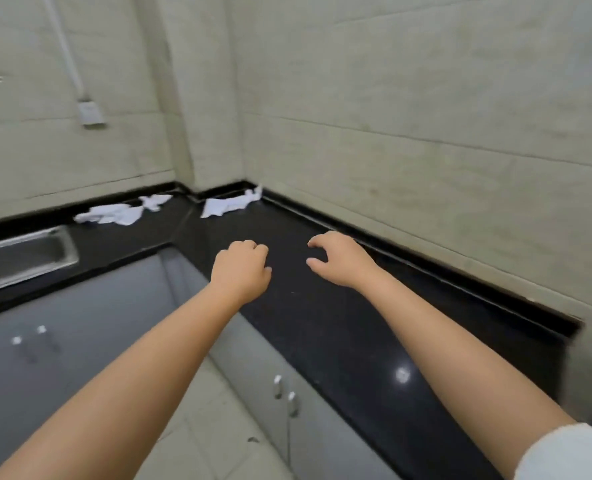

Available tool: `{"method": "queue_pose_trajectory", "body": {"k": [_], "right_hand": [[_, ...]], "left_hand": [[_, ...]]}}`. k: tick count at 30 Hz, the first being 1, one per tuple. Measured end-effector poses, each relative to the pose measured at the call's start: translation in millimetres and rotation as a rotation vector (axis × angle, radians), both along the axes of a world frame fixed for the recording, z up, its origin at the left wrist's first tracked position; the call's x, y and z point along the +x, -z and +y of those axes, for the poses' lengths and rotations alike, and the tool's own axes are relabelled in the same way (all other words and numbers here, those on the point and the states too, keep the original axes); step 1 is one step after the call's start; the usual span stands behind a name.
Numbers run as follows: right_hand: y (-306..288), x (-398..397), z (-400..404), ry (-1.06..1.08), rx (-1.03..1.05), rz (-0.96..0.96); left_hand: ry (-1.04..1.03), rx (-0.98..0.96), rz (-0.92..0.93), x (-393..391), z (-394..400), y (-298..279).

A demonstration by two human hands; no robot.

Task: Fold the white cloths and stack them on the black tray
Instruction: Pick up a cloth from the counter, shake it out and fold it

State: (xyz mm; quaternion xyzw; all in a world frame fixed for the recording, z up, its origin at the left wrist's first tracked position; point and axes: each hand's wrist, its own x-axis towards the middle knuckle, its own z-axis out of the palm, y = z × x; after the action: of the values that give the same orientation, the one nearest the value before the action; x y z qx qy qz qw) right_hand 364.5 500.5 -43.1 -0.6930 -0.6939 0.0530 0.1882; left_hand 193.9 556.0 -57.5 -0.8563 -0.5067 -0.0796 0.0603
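Hands hang over the black counter (322, 323). The left hand (241, 268) is an empty fist; the right hand (339, 259) has loose bent fingers. A metal sink (28, 237) sits left. Far back, crumpled white cloths (114, 213) lie left of the corner, another cloth (225, 204) right of it.

A steel sink (28, 254) runs off the left edge and a white sleeve (571, 452) off the lower right corner. The left hand (241, 271) hides its own curled fingertips. Far white cloths (114, 213) blur, folds unreadable.
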Motion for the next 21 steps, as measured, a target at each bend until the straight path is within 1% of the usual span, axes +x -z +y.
{"method": "queue_pose_trajectory", "body": {"k": [5, 9, 13, 16, 21], "right_hand": [[21, -60, 108, -0.116, -0.021, 0.013], [28, -88, 217, -0.174, -0.025, 0.01], [25, -99, 326, -0.179, -0.061, 0.001], [25, -103, 392, -0.156, -0.066, 0.01], [52, -121, 504, -0.129, -0.143, 0.024]], "left_hand": [[-0.137, -0.03, -0.021, -65, 82, 23], [-0.196, -0.047, 0.005, -100, 171, 32], [-0.246, -0.071, -0.007, -127, 274, 23], [-0.261, -0.067, -0.021, -145, 335, 17], [-0.246, -0.11, -0.001, -177, 447, 38]]}}
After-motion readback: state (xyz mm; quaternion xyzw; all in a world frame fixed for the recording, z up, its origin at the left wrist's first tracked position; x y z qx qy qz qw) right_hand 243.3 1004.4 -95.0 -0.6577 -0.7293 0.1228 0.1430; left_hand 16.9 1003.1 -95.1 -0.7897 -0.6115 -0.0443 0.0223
